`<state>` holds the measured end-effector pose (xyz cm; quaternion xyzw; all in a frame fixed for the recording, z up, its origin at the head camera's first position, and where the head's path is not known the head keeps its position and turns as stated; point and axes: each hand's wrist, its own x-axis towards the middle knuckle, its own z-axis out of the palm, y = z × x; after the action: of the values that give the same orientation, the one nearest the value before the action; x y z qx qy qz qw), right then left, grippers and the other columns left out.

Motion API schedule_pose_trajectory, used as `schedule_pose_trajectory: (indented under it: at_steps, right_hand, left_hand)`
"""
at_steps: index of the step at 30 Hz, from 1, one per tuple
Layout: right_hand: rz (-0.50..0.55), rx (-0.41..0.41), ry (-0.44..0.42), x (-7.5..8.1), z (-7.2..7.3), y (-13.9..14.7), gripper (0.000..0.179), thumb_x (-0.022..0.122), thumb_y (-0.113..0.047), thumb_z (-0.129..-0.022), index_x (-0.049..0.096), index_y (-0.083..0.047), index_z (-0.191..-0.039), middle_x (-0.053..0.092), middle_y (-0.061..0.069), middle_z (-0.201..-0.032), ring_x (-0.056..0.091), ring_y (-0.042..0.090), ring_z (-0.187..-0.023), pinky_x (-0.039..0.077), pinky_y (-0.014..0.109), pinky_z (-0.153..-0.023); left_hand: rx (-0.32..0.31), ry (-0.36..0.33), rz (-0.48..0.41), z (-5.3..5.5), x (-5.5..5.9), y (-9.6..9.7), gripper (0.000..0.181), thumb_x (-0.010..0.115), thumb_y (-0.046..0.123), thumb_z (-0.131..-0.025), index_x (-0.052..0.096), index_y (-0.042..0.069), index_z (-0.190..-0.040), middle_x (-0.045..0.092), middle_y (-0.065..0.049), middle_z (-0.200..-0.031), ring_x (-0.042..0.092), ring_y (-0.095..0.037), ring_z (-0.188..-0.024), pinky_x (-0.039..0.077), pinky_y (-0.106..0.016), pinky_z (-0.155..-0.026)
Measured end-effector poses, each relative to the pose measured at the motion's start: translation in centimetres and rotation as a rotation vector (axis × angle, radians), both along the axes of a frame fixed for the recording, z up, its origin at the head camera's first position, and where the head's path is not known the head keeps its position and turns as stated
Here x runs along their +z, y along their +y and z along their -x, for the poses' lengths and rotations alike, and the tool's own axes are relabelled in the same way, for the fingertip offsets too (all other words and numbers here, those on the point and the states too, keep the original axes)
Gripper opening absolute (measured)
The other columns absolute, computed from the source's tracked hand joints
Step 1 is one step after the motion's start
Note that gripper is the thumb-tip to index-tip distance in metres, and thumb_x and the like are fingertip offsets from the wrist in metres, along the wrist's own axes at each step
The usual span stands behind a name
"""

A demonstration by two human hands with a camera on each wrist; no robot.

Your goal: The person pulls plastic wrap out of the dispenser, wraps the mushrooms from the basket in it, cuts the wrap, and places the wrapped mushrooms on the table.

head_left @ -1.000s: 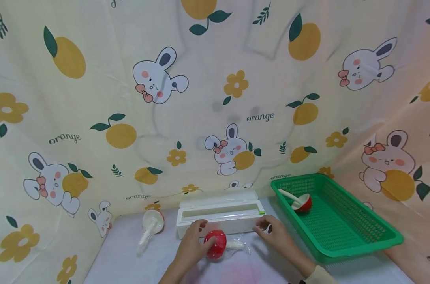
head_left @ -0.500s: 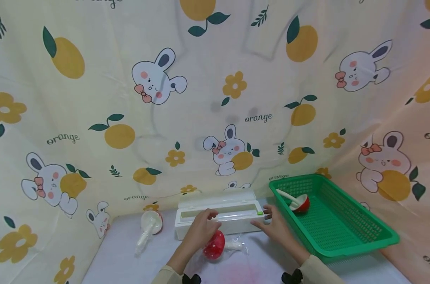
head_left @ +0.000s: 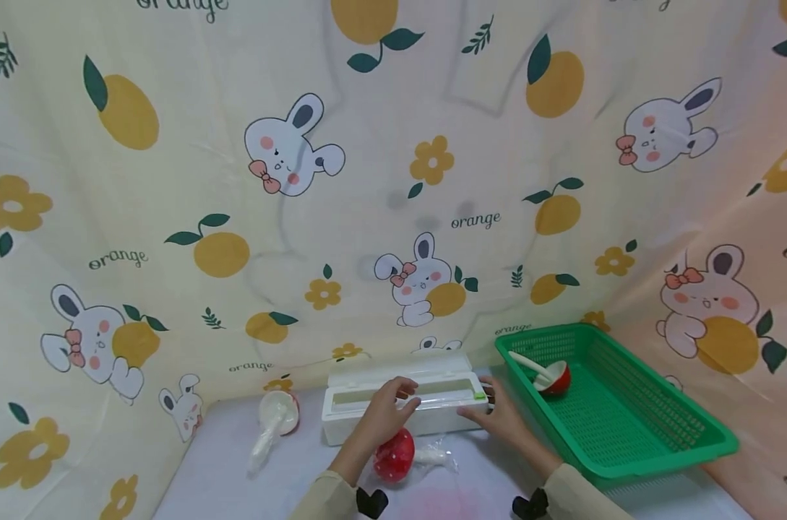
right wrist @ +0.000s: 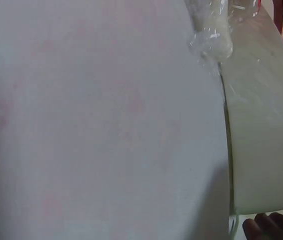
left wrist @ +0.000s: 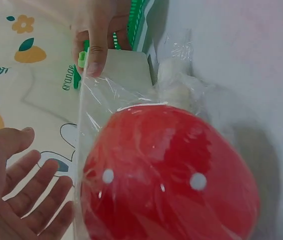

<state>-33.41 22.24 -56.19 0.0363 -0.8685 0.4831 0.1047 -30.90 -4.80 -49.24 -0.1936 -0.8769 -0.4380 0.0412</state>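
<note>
A white cling film dispenser box [head_left: 439, 421] with a raised lid and a small green slider [head_left: 480, 395] stands at the table's back. My right hand [head_left: 501, 420] grips its right end, thumb on the front and fingers round the end face. Over the box's front edge, my left hand [head_left: 388, 413] hovers with relaxed, spread fingers and holds nothing. Below it lies a red, white-dotted mushroom-shaped ladle [left wrist: 166, 165] wrapped in clear film, its white handle [head_left: 431, 455] pointing right. In the right wrist view, the box's front [right wrist: 261, 130] fills the right side.
Another film-wrapped ladle [head_left: 277, 413] lies at the table's left, its white bowl upward. On the right, a green plastic basket [head_left: 660, 456] holds an unwrapped red and white ladle [head_left: 553, 378]. A patterned cloth [head_left: 367, 289] hangs close behind the box.
My left hand has lifted off the red ladle and moved up over the box's front. My right hand has shifted from the front corner to round the box's right end.
</note>
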Motion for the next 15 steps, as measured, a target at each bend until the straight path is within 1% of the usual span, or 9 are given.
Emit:
schedule_pose_trajectory:
  at_steps: [3, 5, 7, 10, 15]
  right_hand:
    - [0.004, 0.016, 0.006, -0.4, 0.1, 0.5, 0.101, 0.091, -0.038, -0.088, 0.032, -0.005, -0.163, 0.049, 0.029, -0.157, 0.054, 0.050, -0.138, 0.052, 0.061, -0.107]
    - [0.004, 0.046, 0.022, -0.4, 0.2, 0.8, 0.099, 0.090, -0.037, -0.090, 0.033, -0.007, -0.165, 0.048, 0.029, -0.159, 0.053, 0.050, -0.139, 0.052, 0.061, -0.107]
    - [0.004, 0.075, 0.036, -0.4, 0.3, 1.1, 0.094, 0.089, -0.035, -0.091, 0.037, -0.009, -0.166, 0.047, 0.027, -0.160, 0.053, 0.050, -0.140, 0.052, 0.059, -0.108]
    - [0.004, 0.108, 0.063, -0.4, 0.4, 1.4, 0.084, 0.088, -0.032, -0.092, 0.046, -0.009, -0.162, 0.048, 0.026, -0.161, 0.055, 0.046, -0.140, 0.053, 0.055, -0.108]
    - [0.040, 0.138, 0.118, -0.8, 0.5, 1.6, 0.078, 0.090, -0.021, -0.090, 0.053, -0.006, -0.157, 0.050, 0.028, -0.158, 0.057, 0.045, -0.138, 0.055, 0.048, -0.106]
  left_hand:
    - [-0.035, 0.019, -0.040, 0.5, -0.1, 0.9, 0.031, 0.073, 0.018, -0.105, 0.066, 0.006, -0.132, 0.071, -0.010, -0.124, 0.067, -0.031, -0.119, 0.053, -0.053, -0.107]
    - [-0.053, 0.033, -0.059, 0.9, -0.3, 1.5, 0.029, 0.072, 0.016, -0.104, 0.067, 0.006, -0.131, 0.071, -0.010, -0.123, 0.068, -0.031, -0.118, 0.054, -0.052, -0.106]
    - [-0.065, 0.044, -0.077, 1.3, -0.4, 2.1, 0.026, 0.073, 0.014, -0.104, 0.070, 0.006, -0.128, 0.072, -0.010, -0.122, 0.069, -0.030, -0.116, 0.055, -0.051, -0.105]
    - [-0.068, 0.046, -0.098, 1.7, -0.8, 3.0, 0.022, 0.074, 0.012, -0.103, 0.073, 0.008, -0.125, 0.074, -0.010, -0.120, 0.070, -0.029, -0.114, 0.056, -0.047, -0.103]
    - [-0.085, 0.038, -0.113, 1.9, -1.4, 4.3, 0.021, 0.075, 0.006, -0.100, 0.078, 0.009, -0.121, 0.074, -0.012, -0.116, 0.071, -0.029, -0.108, 0.059, -0.041, -0.095]
